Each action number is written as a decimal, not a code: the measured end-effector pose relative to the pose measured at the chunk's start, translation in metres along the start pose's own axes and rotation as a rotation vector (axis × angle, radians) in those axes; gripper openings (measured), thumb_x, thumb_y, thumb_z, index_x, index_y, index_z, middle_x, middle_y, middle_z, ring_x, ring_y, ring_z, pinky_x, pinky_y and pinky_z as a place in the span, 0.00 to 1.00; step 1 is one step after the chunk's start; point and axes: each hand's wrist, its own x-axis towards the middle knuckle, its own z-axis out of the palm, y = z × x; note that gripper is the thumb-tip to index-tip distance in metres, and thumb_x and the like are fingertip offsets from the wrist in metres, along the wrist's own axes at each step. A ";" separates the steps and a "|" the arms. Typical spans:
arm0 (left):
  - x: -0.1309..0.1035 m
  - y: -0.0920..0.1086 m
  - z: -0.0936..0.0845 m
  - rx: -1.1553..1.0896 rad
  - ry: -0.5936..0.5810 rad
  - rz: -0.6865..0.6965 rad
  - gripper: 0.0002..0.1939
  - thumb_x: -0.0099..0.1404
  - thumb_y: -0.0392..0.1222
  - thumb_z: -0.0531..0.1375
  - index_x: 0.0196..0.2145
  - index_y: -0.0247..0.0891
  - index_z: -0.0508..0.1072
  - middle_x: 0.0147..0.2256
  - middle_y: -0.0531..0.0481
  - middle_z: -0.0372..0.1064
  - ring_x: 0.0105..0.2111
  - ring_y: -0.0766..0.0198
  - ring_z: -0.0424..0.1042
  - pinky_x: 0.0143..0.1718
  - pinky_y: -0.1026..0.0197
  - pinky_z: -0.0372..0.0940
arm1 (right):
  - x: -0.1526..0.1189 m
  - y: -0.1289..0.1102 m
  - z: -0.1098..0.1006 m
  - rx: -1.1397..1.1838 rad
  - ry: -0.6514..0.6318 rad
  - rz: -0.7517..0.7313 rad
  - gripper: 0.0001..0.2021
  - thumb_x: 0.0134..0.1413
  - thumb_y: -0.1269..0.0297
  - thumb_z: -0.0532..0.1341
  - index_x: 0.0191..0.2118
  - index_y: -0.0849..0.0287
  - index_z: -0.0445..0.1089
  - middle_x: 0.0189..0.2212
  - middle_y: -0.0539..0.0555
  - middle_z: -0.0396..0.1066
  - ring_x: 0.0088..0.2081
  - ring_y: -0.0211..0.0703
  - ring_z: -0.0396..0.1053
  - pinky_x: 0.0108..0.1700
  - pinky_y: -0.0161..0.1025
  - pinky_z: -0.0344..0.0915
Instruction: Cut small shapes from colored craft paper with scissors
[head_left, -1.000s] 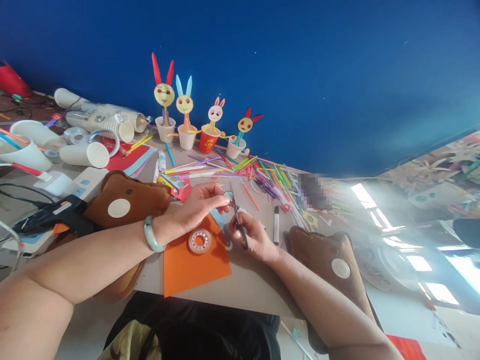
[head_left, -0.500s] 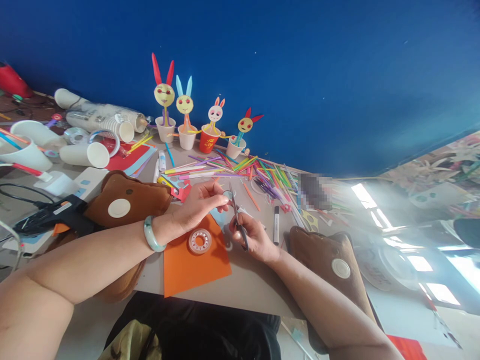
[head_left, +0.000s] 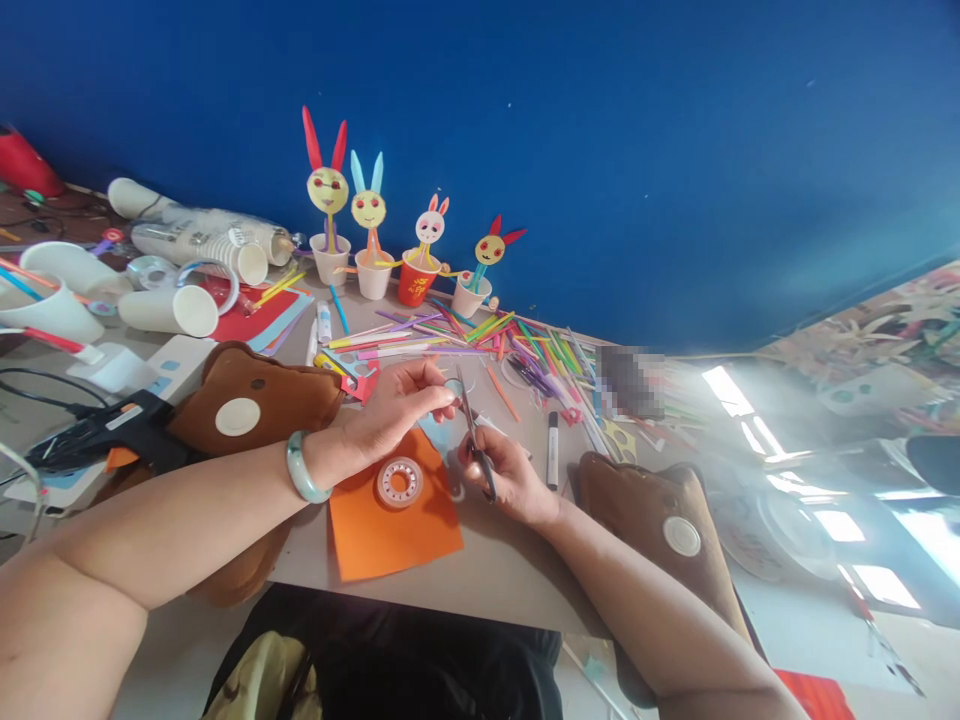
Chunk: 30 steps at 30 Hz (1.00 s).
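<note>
The left hand point(head_left: 401, 405) had its thumb and forefinger pinched together on a small, pale round piece point(head_left: 453, 388), thin as paper, held up over the middle of the bench point(head_left: 525, 585). The fingers of the right hand point(head_left: 510, 475) were curled closed around the dark handles of a pair of scissors point(head_left: 487, 474), whose slim metal blades pointed away to the far side and met the edge of that disc; I couldn't tell how wide the blades stood. A smooth, pale green bangle point(head_left: 298, 470) circled the left wrist. Under the hands lay a flat orange sheet point(head_left: 401, 550), with a ring-shaped tape roll point(head_left: 383, 485) resting on it. Right of the scissors was a marker point(head_left: 553, 452), and beyond it, to the right, a soft brown cushion point(head_left: 630, 500) with a round white disc. On the far side, glossy coloured sticks point(head_left: 551, 365) sprawled below a red paper cup point(head_left: 417, 280) carrying a flat, long-eared rabbit face point(head_left: 429, 228).
</note>
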 end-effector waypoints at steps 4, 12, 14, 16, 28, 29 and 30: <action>0.001 0.000 0.000 -0.003 0.004 0.003 0.09 0.59 0.40 0.64 0.25 0.36 0.70 0.24 0.52 0.71 0.27 0.66 0.71 0.32 0.62 0.64 | 0.000 -0.001 0.000 0.031 -0.015 0.011 0.26 0.51 0.38 0.64 0.27 0.57 0.59 0.23 0.49 0.66 0.23 0.34 0.60 0.27 0.35 0.57; 0.003 0.000 0.000 -0.036 0.020 0.014 0.09 0.59 0.39 0.64 0.24 0.36 0.69 0.24 0.52 0.71 0.26 0.67 0.70 0.31 0.62 0.64 | 0.000 -0.001 0.000 0.013 -0.005 0.011 0.27 0.50 0.36 0.64 0.27 0.57 0.59 0.23 0.49 0.67 0.23 0.34 0.61 0.27 0.35 0.57; 0.003 -0.001 0.000 -0.053 0.016 0.012 0.08 0.59 0.38 0.64 0.24 0.36 0.69 0.23 0.53 0.71 0.26 0.67 0.70 0.31 0.62 0.65 | 0.000 0.000 0.000 0.025 -0.017 0.019 0.27 0.50 0.36 0.64 0.27 0.57 0.59 0.23 0.49 0.67 0.23 0.34 0.61 0.26 0.34 0.57; 0.003 -0.001 -0.001 -0.067 0.012 0.011 0.08 0.59 0.38 0.64 0.25 0.36 0.69 0.23 0.53 0.71 0.26 0.67 0.70 0.31 0.62 0.65 | 0.000 0.000 0.001 0.036 -0.025 0.023 0.27 0.50 0.37 0.65 0.27 0.57 0.58 0.22 0.49 0.67 0.23 0.35 0.61 0.25 0.34 0.56; 0.003 0.000 0.000 -0.058 0.035 0.021 0.07 0.60 0.39 0.63 0.26 0.36 0.70 0.24 0.52 0.71 0.26 0.67 0.70 0.32 0.61 0.64 | 0.001 -0.001 0.003 0.100 -0.058 0.018 0.25 0.52 0.40 0.65 0.27 0.56 0.56 0.20 0.47 0.66 0.21 0.34 0.62 0.25 0.34 0.58; 0.003 0.000 0.000 -0.050 0.031 0.022 0.07 0.60 0.40 0.63 0.26 0.36 0.71 0.24 0.52 0.71 0.26 0.67 0.70 0.32 0.61 0.64 | 0.001 -0.001 0.003 0.098 -0.056 0.019 0.25 0.52 0.40 0.65 0.27 0.56 0.56 0.20 0.47 0.66 0.21 0.34 0.61 0.25 0.34 0.58; 0.003 -0.001 0.000 -0.040 0.029 0.020 0.08 0.59 0.40 0.64 0.26 0.36 0.71 0.24 0.52 0.71 0.26 0.66 0.70 0.32 0.61 0.64 | 0.001 -0.001 0.003 0.093 -0.054 0.021 0.25 0.52 0.40 0.65 0.27 0.56 0.56 0.21 0.47 0.67 0.21 0.34 0.61 0.25 0.34 0.58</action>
